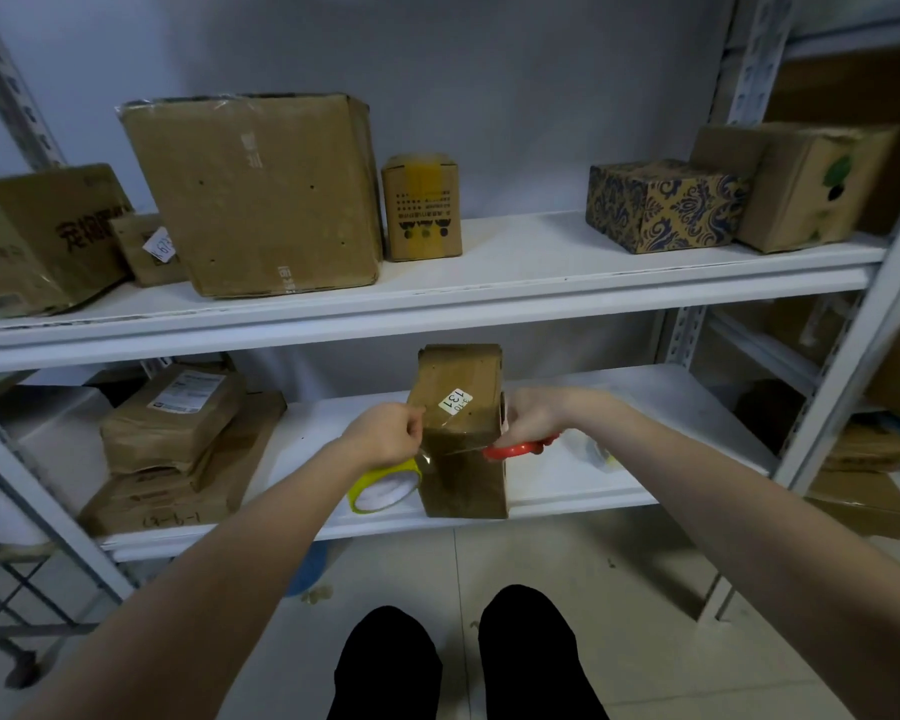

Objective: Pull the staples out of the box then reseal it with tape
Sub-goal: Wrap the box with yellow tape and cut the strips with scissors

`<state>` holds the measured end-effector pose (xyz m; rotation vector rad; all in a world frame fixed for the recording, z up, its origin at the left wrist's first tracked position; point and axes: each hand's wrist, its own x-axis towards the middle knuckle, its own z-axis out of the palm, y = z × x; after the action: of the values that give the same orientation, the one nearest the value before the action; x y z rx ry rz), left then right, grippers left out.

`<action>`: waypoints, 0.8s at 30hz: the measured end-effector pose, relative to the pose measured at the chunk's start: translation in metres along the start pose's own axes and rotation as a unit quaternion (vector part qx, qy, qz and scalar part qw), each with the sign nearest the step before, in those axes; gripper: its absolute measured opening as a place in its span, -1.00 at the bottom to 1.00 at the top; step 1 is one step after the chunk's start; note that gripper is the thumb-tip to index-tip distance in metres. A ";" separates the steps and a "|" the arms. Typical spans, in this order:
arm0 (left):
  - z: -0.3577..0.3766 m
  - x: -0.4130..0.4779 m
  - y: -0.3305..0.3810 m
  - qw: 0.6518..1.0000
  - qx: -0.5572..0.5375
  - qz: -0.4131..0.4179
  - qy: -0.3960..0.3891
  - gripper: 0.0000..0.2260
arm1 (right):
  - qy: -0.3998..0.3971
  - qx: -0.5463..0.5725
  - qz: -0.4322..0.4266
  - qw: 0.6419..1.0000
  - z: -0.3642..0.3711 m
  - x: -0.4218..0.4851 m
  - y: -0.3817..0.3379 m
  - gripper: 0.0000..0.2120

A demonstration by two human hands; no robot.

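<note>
Currently resealing, judging by the setup. The lower shelf (619,407) serves as a bench, with the box (463,480) stood on end at its front edge, within easy reach. Left hand (385,433), at 9 o'clock of the box, pinches the clear tape strip (440,433) taut across its face, likely for a clean cut. Right hand (533,415), at 3 o'clock, grips the red scissors (515,450), blades at the strip. Tape roll (385,485) is at 8 o'clock and looks not yet cut free. Can't tell about staples.
</note>
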<state>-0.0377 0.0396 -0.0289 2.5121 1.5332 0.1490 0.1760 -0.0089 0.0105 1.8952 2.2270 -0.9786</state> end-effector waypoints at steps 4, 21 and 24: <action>0.001 -0.003 0.009 0.999 0.038 -0.012 -0.011 -0.90 | -0.071 -0.030 0.099 0.992 -0.021 -0.028 -0.012 -0.71; -0.011 0.001 0.022 0.988 -0.148 -0.040 -0.005 -0.75 | 0.511 0.018 0.146 0.847 -0.109 -0.022 -0.031 -0.64; -0.011 0.000 0.019 0.985 -0.168 -0.037 -0.018 -0.76 | 0.525 0.046 0.103 0.843 -0.115 -0.009 -0.034 -0.76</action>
<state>-0.0234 0.0329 -0.0140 2.1825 1.4469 0.3206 0.1871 0.0385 0.1208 3.1310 2.2512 0.1043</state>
